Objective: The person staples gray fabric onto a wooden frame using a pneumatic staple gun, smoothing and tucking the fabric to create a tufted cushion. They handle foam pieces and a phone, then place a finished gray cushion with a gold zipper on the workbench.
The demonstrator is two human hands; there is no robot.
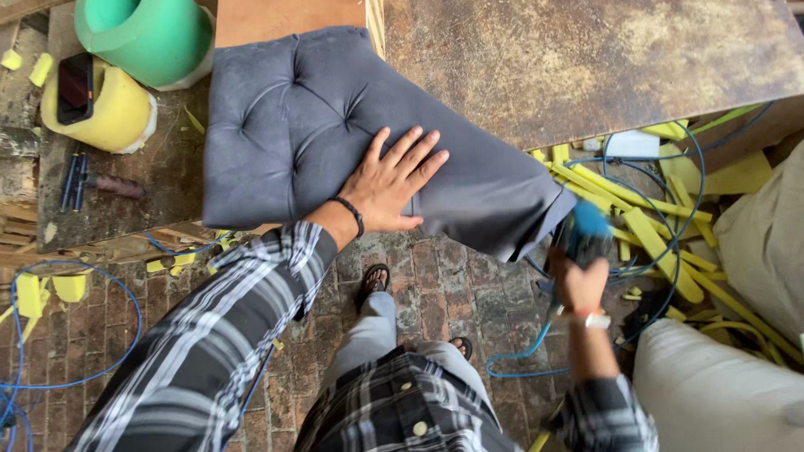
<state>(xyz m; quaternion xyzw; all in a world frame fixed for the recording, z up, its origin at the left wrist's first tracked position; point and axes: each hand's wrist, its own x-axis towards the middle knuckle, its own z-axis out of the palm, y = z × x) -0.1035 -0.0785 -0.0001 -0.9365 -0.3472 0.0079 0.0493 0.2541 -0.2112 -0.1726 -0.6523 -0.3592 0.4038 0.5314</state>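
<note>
- Left hand (390, 184) spread flat, fingers splayed, pressed on the grey tufted fabric cushion (335, 125).
- Cushion lying on the worn brown counter (603, 59), near right corner hanging past the near edge over the brick floor (419, 285).
- Right hand (578, 280) closed around a blue-topped power tool (586, 230), blurred, just beside that hanging corner.
- Thin blue hose (536, 339) trailing from the tool toward the floor.
- Yellow foam strips (653, 226) heaped at right.
- Green foam roll (146, 33) and yellow foam roll (105, 105) far left on the counter.
</note>
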